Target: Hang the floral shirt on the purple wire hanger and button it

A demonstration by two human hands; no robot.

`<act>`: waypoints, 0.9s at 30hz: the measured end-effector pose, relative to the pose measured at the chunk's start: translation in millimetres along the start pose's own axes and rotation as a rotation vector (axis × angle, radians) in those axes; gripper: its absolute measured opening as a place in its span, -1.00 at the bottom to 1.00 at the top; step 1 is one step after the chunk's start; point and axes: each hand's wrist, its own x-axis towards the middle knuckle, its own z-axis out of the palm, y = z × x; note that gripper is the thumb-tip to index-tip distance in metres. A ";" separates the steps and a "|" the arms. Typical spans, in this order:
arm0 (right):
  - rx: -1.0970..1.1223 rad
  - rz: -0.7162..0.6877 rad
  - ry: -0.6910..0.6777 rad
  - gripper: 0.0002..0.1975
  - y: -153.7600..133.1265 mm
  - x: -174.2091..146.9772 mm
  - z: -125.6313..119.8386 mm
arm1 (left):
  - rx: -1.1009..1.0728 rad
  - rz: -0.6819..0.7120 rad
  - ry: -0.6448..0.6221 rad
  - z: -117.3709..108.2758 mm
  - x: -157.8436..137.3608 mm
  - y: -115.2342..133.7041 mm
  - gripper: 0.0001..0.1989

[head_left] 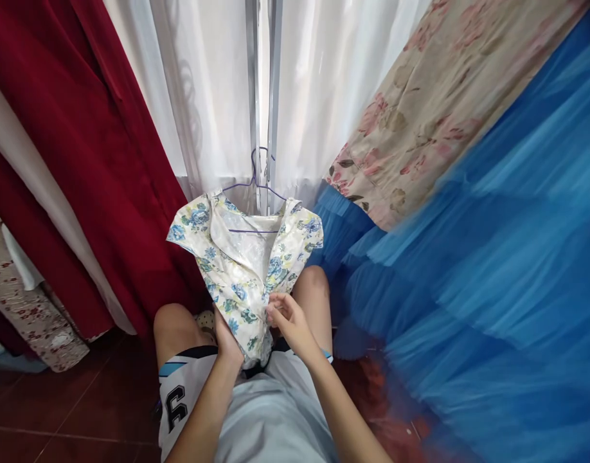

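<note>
A white short-sleeved blouse (247, 299) with blue flowers hangs by its shoulders on a thin purple hanger (240, 186), in front of my lap. Its neckline is spread apart and shows the pale lining. My left hand (227, 337) lies against the lower left side of the blouse, wrapped round its edge, with most fingers behind the cloth. On the front opening, my right hand (291, 321) pinches the edge of the fabric between thumb and fingers. The lower end of the blouse is bunched near my lap.
Dark red cloth (116, 167) hangs at the left. White curtains (319, 83) and grey metal uprights (274, 83) stand ahead. To the right hang a beige floral cloth (420, 128) and blue tulle (468, 289). Red-brown tiles (83, 405) cover the floor.
</note>
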 end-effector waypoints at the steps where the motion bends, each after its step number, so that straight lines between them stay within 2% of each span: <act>1: -0.076 -0.047 0.023 -0.62 0.3 5.7 4.3 | -0.061 0.001 0.041 -3.2 -5.6 -2.7 -0.22; 3: -0.249 -0.141 0.051 -0.72 -1.7 18.6 12.2 | -0.172 0.017 0.130 -9.4 -11.9 -5.9 -0.17; 5: -0.417 -0.226 0.016 -0.75 -6.5 31.0 17.7 | -0.177 0.031 0.186 -16.3 -11.7 -7.8 -0.33; 9: -0.664 -0.318 -0.208 -0.72 -21.1 42.6 13.2 | 0.012 0.048 0.284 -35.4 -4.0 -11.2 -0.56; 12: -0.861 -0.332 -0.322 -0.71 -33.8 39.7 -1.4 | 0.211 0.254 0.484 -45.1 -6.0 -9.7 -0.60; 14: -0.991 -0.351 -0.372 -0.69 -42.6 36.2 -10.1 | 0.361 0.443 0.545 -41.1 -10.8 -5.7 -0.58; 16: -1.095 -0.391 -0.431 -0.70 -51.9 33.7 -14.4 | 0.479 0.528 0.409 -27.7 -13.8 -1.2 -0.58; 19: -1.211 -0.486 -0.524 -0.77 -69.1 36.1 -14.1 | 0.548 0.473 0.097 -0.8 -9.5 1.9 -0.78; 21: -1.262 -0.548 -0.575 -0.79 -84.9 45.8 -14.1 | 0.575 0.446 0.024 12.8 -1.6 1.9 -0.89; 23: -1.283 -0.603 -0.596 -0.79 -105.9 64.7 -16.8 | 0.634 0.457 -0.009 19.3 7.3 3.5 -0.86; 25: -1.291 -0.655 -0.556 -0.78 -131.6 92.7 -21.2 | 0.708 0.488 -0.069 20.0 14.0 8.5 -0.86; 27: -1.311 -0.702 -0.433 -0.74 -158.8 126.5 -24.1 | 0.783 0.509 -0.167 18.7 16.3 16.4 -0.84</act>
